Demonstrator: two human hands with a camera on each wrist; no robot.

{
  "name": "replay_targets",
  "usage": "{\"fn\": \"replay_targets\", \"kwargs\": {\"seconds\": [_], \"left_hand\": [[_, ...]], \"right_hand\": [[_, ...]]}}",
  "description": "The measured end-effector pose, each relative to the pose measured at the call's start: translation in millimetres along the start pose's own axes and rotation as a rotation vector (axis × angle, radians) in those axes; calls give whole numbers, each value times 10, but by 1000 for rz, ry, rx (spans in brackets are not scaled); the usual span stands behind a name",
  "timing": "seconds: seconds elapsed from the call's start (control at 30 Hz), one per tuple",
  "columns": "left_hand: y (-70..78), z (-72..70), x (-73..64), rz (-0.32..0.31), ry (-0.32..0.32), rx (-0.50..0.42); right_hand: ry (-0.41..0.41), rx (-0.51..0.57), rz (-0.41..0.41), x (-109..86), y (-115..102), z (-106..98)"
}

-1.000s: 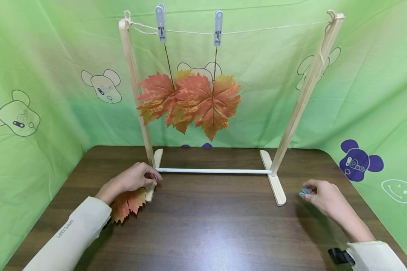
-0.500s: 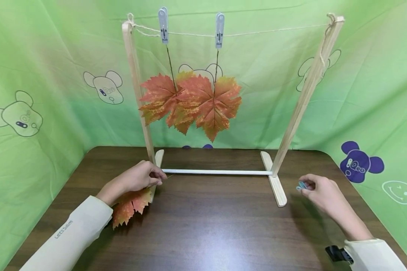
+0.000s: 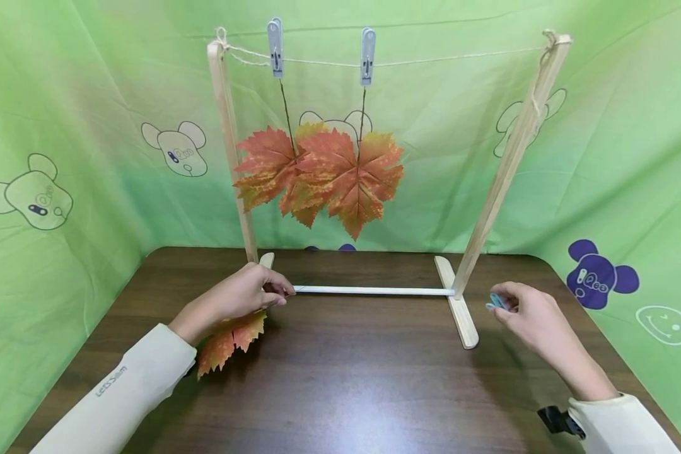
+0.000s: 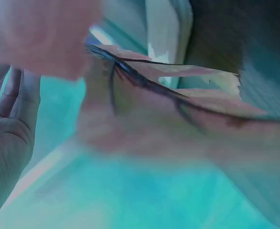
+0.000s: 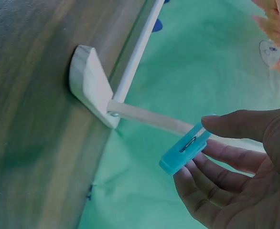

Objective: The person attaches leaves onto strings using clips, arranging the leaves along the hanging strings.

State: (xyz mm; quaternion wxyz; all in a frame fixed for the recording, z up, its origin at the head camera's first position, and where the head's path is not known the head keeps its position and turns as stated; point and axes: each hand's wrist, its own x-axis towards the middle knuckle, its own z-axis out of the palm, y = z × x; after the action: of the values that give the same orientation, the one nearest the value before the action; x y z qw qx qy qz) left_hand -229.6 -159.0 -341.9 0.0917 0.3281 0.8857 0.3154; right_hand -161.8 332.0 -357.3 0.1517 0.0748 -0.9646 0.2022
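Observation:
My left hand [image 3: 239, 293] pinches the stem of an orange artificial maple leaf [image 3: 221, 350] beside the rack's left foot. The leaf hangs back under the wrist, partly hidden by it; the left wrist view shows its dark stem and veins close up and blurred. To the right of the rack, my right hand [image 3: 536, 321] holds a blue clothespin [image 5: 184, 149] between thumb and fingers, above the table. Two similar leaves, a left one [image 3: 263, 167] and a right one [image 3: 354, 180], hang by their stems from grey clothespins [image 3: 367, 57] on a string [image 3: 431, 61]. They overlap each other.
The string is tied between a left wooden post [image 3: 231, 139] and a right wooden post [image 3: 505, 167]. A white rod [image 3: 374, 291] joins their feet low over the brown table [image 3: 340, 378]. A green patterned cloth [image 3: 431, 189] surrounds the table's back and sides.
My left hand has moved right and slightly up with the leaf, in front of the rack's left foot. My right hand has shifted a little left and up with the blue clothespin.

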Motion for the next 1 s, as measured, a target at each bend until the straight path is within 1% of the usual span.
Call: {"fn": "replay_targets", "kwargs": {"seconds": [0.17,0.3,0.5,0.67,0.87,1.0], "left_hand": [[104,-2,33,33,37,43],[191,-16,70,45,63,44],[311,-29,132,58,100,-12],[395,-18,163,90,127,-43],[489,21,216,125,143,-68],[555,44,254,133,152,-69]], "right_hand": [[26,-11,-40,38,-88,-26],[35,-12,-67,66,-145,-51],[67,-22,-118,72,-236,-75],[82,-19,-152,100,-308,-107],[88,-10,-165,131,-383,-154],[90,15,-157,154,-427,-174]]}}
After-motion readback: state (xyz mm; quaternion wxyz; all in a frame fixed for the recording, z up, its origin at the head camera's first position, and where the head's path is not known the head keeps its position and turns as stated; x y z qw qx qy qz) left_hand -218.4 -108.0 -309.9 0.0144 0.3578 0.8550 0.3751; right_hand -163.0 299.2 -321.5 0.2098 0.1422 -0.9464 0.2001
